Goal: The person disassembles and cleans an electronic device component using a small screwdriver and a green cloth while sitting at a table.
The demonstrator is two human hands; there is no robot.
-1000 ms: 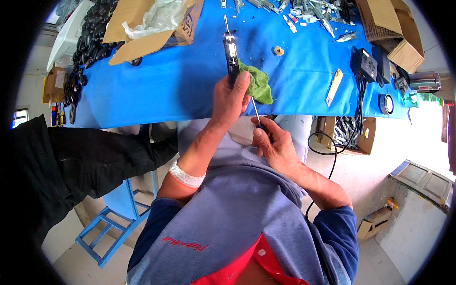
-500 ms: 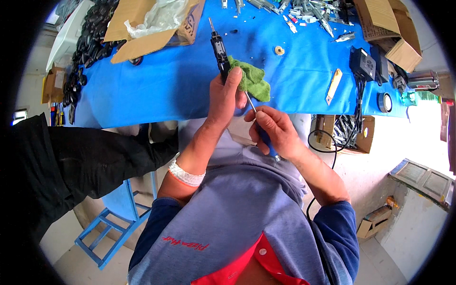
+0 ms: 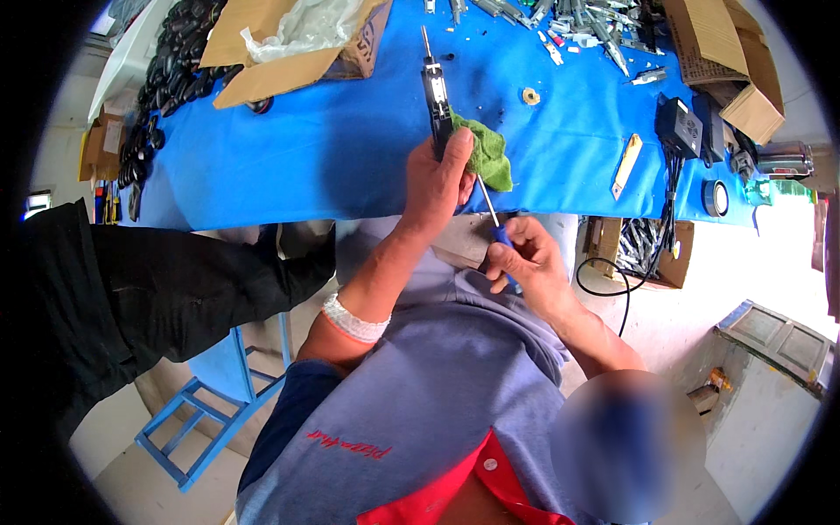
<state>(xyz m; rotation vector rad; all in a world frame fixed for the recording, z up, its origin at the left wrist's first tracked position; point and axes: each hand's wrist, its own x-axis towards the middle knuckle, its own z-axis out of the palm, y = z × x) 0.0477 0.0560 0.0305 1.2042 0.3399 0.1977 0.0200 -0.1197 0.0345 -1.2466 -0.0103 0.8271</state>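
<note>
My left hand (image 3: 437, 179) is closed round a slim black device (image 3: 436, 101) with bare metal parts along its side and a thin metal rod pointing away from me. A green cloth (image 3: 493, 159) is bunched in the same grip, spilling out to the right of my thumb. In my right hand (image 3: 535, 267), the fingers are wrapped round the blue handle of a screwdriver (image 3: 500, 234). Its metal shaft slants up to the left, toward my left hand and the cloth. The tip is hidden there, so I cannot tell whether it touches the device.
Open cardboard boxes (image 3: 289, 66) (image 3: 731, 61) flank the blue-covered table (image 3: 280, 166). Grey metal parts (image 3: 604, 31) lie at the far side, black pieces (image 3: 179, 52) at left. A power adapter (image 3: 678, 127) and tape roll (image 3: 715, 199) sit right. A person's black-clad leg (image 3: 175, 271) reaches in.
Both hands have shifted slightly to the right in the picture. My right hand has drawn down and back, showing more of the screwdriver's shaft and the front of its handle.
</note>
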